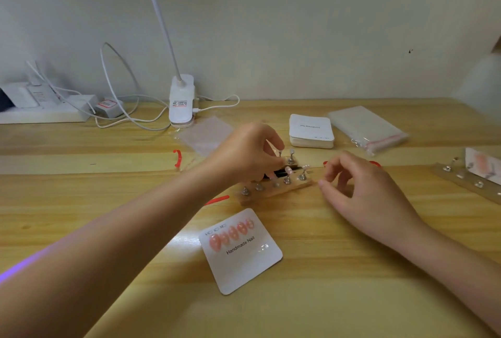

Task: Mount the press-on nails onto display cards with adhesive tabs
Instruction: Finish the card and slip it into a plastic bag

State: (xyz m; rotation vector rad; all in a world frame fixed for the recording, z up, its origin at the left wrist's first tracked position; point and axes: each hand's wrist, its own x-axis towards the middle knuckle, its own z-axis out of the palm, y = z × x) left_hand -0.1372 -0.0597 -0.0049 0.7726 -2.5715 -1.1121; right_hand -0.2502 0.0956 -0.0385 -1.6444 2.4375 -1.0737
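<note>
A white display card (244, 264) printed "Handmade Nail" lies on the table in front of me, with a row of several pink press-on nails (231, 233) stuck along its top. Behind it sits a wooden nail stand (273, 191) with small metal holders; two holders carry pale nails (288, 169). My left hand (249, 153) reaches over the stand and pinches the stem of a rear holder (280, 152). My right hand (360, 188) hovers at the stand's right end, fingers loosely curled, one fingertip touching the wood. What its fingers hold, if anything, is hidden.
A stack of blank cards (311, 131) and a pile of zip bags (366, 127) lie behind the stand. A second stand with a carded set (471, 177) sits far right. A clip lamp (181, 104), cables and power strip (40, 112) line the wall. Red strips (217, 199) lie about.
</note>
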